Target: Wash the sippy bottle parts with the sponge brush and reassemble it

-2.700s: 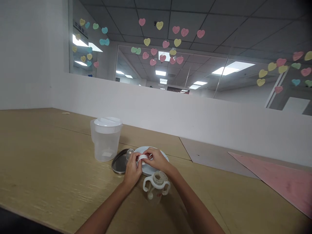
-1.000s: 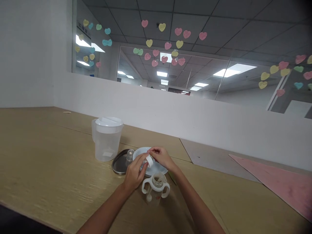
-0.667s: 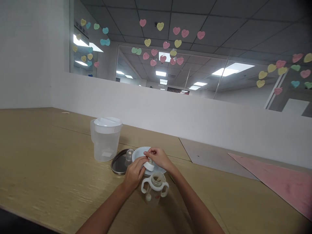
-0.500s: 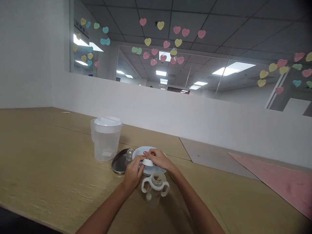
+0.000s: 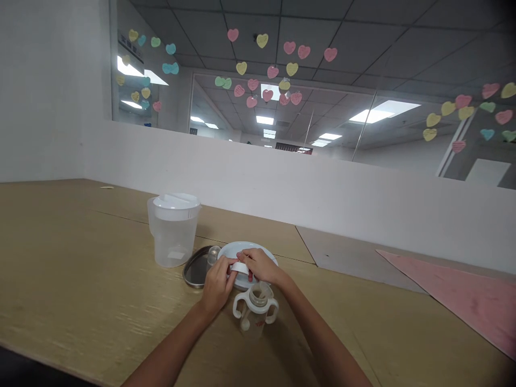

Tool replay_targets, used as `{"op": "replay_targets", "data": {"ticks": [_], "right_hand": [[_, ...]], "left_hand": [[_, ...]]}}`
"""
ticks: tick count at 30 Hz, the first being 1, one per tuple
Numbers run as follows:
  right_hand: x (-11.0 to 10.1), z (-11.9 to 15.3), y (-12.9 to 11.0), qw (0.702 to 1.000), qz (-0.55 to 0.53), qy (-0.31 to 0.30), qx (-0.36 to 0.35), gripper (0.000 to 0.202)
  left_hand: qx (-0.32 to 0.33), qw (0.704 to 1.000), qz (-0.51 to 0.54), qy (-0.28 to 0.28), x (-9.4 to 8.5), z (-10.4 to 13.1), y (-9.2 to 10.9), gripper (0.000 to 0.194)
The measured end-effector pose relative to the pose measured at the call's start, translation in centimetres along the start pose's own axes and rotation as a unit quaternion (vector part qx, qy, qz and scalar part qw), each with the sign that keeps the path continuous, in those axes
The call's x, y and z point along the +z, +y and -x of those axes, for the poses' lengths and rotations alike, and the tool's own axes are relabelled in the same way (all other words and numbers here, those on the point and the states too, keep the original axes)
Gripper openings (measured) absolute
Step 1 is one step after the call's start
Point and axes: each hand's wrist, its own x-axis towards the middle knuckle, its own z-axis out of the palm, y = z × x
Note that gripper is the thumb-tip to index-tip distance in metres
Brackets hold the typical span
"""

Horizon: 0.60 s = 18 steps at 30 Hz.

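L hand [image 5: 216,285] is pinching one side of a white bottle collar [image 5: 241,268], R hand [image 5: 261,266] is gripping the other, both holding it over the pale-blue plate [image 5: 231,249]. Open 2-handled baby bottle [image 5: 258,310] is standing upright on the bench [image 5: 100,301], nearer the wearer. Clear dome cap [image 5: 213,253] is sitting by the metal tray's [image 5: 194,273] R edge; lidded plastic pitcher [image 5: 174,234] is standing behind, to the L.

Jug [image 5: 175,239]: is looking like smooth, cloudy plastic
Ring [image 5: 241,267]: is looking like smooth plastic
Bottle [image 5: 255,313]: is showing smooth, see-through walls, plastic or glass unclear
Tray [image 5: 195,269]: is gleaming like metal along its rim
Table [image 5: 100,285]: is looking like wood, shining softly
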Motion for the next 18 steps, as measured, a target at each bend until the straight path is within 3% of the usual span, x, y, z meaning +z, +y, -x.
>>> {"op": "replay_targets", "data": {"ticks": [13, 18], "right_hand": [[-0.1, 0.0, -0.1, 1.000, 0.007, 0.009, 0.018, 0.035], [-1.1, 0.0, -0.3, 0.995, 0.068, 0.071, 0.013, 0.040]], "left_hand": [[0.003, 1.000, -0.015, 0.017, 0.4, -0.2, 0.0, 0.013], [0.013, 1.000, 0.020, -0.020, 0.1, -0.2, 0.3, 0.019]]}}
